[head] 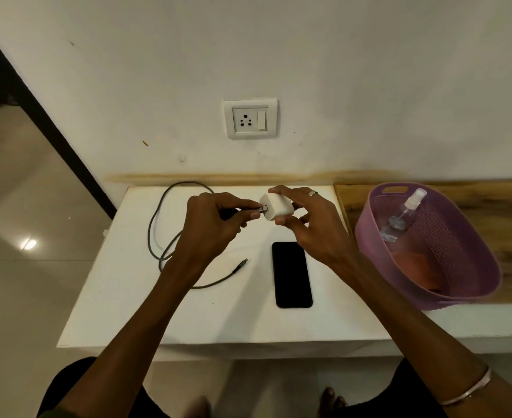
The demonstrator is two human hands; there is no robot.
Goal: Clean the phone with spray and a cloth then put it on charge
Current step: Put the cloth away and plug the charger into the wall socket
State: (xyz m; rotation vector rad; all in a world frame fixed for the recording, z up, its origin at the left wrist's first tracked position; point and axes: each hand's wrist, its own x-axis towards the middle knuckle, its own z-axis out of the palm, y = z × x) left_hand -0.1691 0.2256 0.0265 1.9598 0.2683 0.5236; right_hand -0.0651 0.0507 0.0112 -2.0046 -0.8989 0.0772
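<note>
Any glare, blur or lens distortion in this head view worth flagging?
Head view: dim, warm light; a glare spot on the floor tiles; wide-angle bending curves the table edges and the purple basket; the hands and phone stay fairly sharp.

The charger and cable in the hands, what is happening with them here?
A person is joining the cable to the charger. The right hand holds the white adapter, and the left hand pinches the cable plug at its port. The phone lies face up on the white table. The spray bottle lies in the purple basket.
</note>
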